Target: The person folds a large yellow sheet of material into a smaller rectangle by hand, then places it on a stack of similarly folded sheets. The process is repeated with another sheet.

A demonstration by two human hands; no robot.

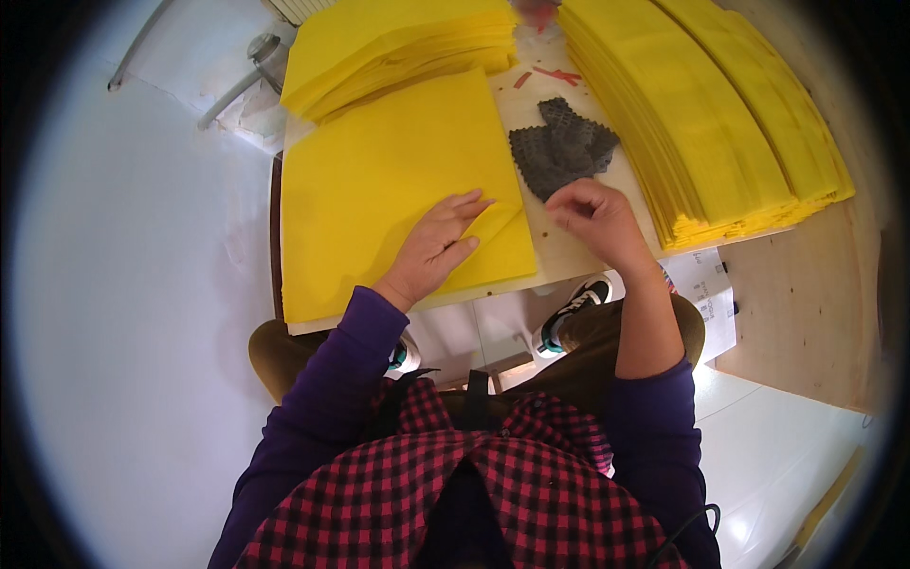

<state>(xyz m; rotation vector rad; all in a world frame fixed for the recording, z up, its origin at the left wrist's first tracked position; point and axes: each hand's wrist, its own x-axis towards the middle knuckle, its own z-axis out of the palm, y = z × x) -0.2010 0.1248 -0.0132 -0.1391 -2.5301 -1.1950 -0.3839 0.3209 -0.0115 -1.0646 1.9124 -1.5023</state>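
Observation:
My left hand (434, 245) rests on a yellow fabric sheet (379, 161) on the table in front of me. Its fingers are stretched out and its thumb stands apart, beside a raised fold (500, 230) near the sheet's right edge. To the right, my right hand (602, 223) hovers over the bare strip of table, fingers curled in with the tips close together. Whether anything small is between those fingertips is hidden. Just beyond them lies a crumpled dark grey cloth (561, 147) with zigzag edges.
Thick stacks of yellow fabric lie at the back left (398, 43) and along the right (701, 123). Thin red strips (555, 74) lie on the pale table (559, 251) beyond the grey cloth. A blurred reddish object (537, 11) shows at the far edge. My shoes (573, 313) are below the table.

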